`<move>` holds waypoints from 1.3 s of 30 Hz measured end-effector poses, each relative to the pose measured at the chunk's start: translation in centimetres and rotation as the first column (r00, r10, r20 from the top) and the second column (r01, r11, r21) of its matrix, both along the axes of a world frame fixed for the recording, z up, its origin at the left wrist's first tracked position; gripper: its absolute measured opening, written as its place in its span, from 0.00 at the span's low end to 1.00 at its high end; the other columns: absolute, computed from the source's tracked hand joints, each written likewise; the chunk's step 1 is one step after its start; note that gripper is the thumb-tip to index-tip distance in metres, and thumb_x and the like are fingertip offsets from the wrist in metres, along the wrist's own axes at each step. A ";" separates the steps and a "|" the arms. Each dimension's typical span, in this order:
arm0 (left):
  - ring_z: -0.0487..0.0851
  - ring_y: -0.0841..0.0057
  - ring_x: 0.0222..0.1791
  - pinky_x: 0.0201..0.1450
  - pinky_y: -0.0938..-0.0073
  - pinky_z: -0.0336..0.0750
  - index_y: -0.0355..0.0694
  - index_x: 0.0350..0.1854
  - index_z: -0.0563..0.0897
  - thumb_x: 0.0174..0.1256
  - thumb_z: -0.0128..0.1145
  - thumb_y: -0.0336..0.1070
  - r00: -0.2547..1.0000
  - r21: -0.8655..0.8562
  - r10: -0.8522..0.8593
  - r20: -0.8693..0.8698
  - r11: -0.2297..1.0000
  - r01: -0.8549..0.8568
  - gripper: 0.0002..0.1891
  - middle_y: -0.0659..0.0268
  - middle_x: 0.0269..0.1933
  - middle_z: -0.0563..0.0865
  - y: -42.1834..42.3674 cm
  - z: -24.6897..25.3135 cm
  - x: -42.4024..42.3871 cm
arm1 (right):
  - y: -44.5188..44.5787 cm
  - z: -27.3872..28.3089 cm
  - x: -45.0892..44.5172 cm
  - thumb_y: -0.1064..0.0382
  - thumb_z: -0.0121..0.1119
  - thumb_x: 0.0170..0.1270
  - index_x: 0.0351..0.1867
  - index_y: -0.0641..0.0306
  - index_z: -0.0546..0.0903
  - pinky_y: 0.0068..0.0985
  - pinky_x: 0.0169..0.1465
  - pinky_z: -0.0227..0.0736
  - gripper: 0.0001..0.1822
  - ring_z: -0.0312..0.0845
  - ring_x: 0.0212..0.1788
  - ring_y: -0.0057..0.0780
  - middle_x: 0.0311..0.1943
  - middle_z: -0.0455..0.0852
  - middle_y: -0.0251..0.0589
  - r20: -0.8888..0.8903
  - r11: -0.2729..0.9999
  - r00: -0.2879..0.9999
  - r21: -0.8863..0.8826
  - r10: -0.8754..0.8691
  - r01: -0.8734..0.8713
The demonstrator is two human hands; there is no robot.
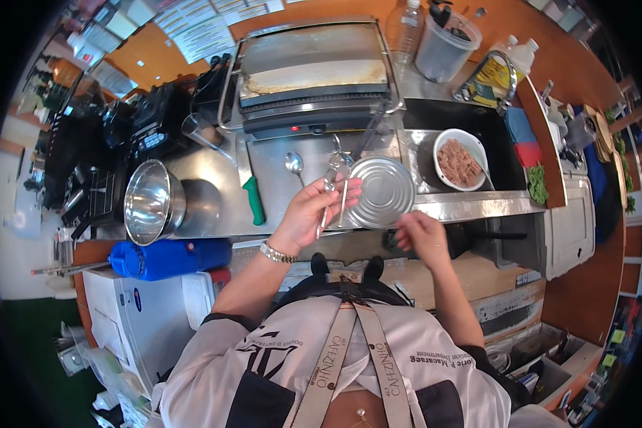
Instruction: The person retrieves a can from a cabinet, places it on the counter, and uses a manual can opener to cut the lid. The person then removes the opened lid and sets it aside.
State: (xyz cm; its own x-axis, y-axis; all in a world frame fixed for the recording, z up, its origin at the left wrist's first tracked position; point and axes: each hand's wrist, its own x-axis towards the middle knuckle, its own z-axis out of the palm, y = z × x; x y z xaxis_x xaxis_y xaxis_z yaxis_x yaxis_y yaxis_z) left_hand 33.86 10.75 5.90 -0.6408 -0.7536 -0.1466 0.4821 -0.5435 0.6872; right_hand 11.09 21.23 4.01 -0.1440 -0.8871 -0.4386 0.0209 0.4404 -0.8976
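My left hand (311,209) holds several metal spoons (329,182) over the front of the steel counter. My right hand (421,235) is in front of the counter's edge with curled, slightly blurred fingers; no object shows in it. Between the hands, a large round can (382,190) with a ridged metal end stands on the counter. A single spoon (294,162) lies left of my left hand, and a knife with a green handle (253,200) lies farther left. Right of the can, a white bowl (459,160) holds shredded pinkish-brown food and a utensil, over the sink area.
A contact grill (313,69) stands at the back, with a steel mixing bowl (148,203) and a clear cup (203,132) to the left. A faucet (487,80) rises behind the dark sink. A plastic tub of utensils (445,51) stands near it. Cloths (523,136) hang at the right partition.
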 end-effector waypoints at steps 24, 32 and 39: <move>0.75 0.85 0.21 0.25 0.82 0.72 0.31 0.61 0.63 0.67 0.46 0.26 0.804 -0.069 -0.379 0.459 0.887 0.457 0.20 0.67 0.33 0.75 6.9 -2.4 -9.6 | 5.9 -7.9 1.0 0.59 0.45 0.72 0.30 0.61 0.75 0.13 0.17 0.53 0.13 0.61 0.15 0.11 0.15 0.70 0.26 0.241 0.970 0.940 0.077 -0.243 0.231; 0.77 0.79 0.25 0.27 0.81 0.72 0.32 0.53 0.67 0.67 0.49 0.32 0.791 -0.049 -0.294 0.537 0.925 0.378 0.16 0.63 0.34 0.75 8.7 -4.9 -9.9 | 6.3 -8.1 0.0 0.60 0.44 0.71 0.35 0.63 0.77 0.13 0.17 0.54 0.13 0.63 0.14 0.11 0.15 0.73 0.27 0.161 0.957 0.955 0.192 -0.249 0.217; 0.75 0.76 0.19 0.22 0.76 0.72 0.34 0.50 0.68 0.68 0.50 0.41 0.699 -0.001 -0.164 0.696 0.973 0.230 0.17 0.61 0.32 0.76 10.0 -8.2 -11.7 | 6.5 -7.3 0.3 0.58 0.41 0.72 0.37 0.65 0.77 0.15 0.17 0.64 0.15 0.71 0.14 0.17 0.17 0.77 0.33 0.149 0.997 0.988 0.068 -0.049 0.039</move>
